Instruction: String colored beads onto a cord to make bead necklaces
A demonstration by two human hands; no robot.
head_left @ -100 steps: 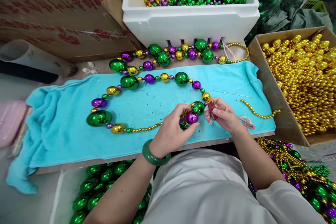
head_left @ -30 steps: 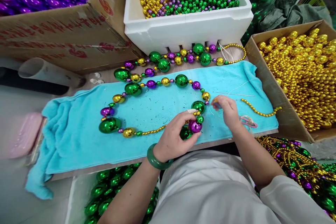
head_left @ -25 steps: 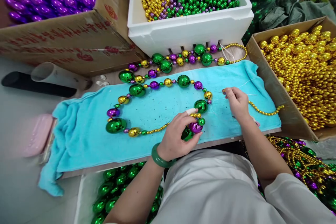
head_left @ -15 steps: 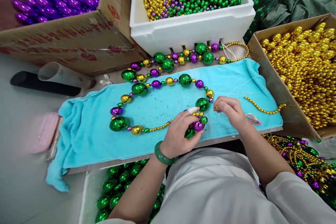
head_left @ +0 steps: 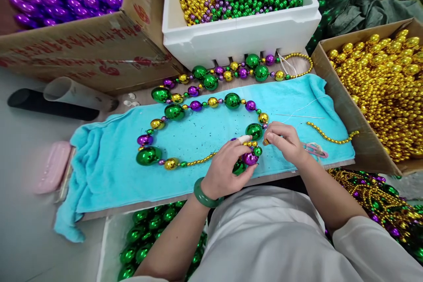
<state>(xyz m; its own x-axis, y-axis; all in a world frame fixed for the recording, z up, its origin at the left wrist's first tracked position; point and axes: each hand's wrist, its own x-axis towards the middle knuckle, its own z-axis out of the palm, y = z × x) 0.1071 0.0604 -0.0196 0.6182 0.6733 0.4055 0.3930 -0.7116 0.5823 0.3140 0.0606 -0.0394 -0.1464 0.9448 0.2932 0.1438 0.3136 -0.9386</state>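
Note:
A loop of green, purple and gold beads, a bead necklace (head_left: 175, 112), lies on a turquoise towel (head_left: 115, 185). My left hand (head_left: 224, 169), with white wrap on one finger and a green bangle at the wrist, is closed around the necklace's near right part, where a purple bead (head_left: 250, 157) and small gold beads bunch by the fingertips. Just right of the large green bead (head_left: 254, 131), my right hand (head_left: 284, 140) pinches a small object with a brownish-gold end; its kind is hidden by the fingers.
A second bead necklace (head_left: 228, 76) lies behind the towel, before a white foam box (head_left: 241, 35) of small beads. Cardboard boxes with purple beads (head_left: 82, 53) and gold beads (head_left: 360, 114) flank it. A needle (head_left: 300, 116) and short gold strand (head_left: 330, 137) lie right.
My right hand has shifted slightly left, and the small object's brownish end now points toward the beads at my left fingertips. My left hand keeps its hold.

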